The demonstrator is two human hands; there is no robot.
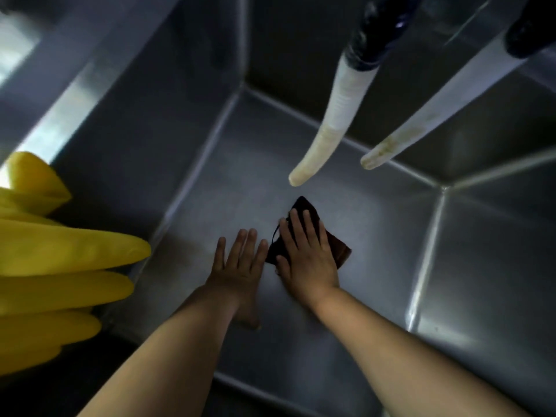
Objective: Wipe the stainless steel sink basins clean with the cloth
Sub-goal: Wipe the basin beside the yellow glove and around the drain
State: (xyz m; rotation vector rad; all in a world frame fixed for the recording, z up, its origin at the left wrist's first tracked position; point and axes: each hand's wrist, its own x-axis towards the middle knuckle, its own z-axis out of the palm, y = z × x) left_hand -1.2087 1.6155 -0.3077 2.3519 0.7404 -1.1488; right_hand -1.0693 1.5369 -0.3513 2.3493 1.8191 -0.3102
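Right hand [304, 254] presses a dark cloth [304, 206] flat on the sink basin [376, 236] floor, left hand [240, 260] flat beside it.

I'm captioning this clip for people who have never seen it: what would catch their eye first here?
Bright yellow rubber gloves at the left edge stand out most against the grey steel basin. At centre, the right hand presses a dark cloth flat on the basin floor, with the left hand flat beside it. A pale hose hangs down from the top.

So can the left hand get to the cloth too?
Probably yes. The left hand lies flat on the basin floor right beside the dark cloth, with nothing between; only the right hand covers it.
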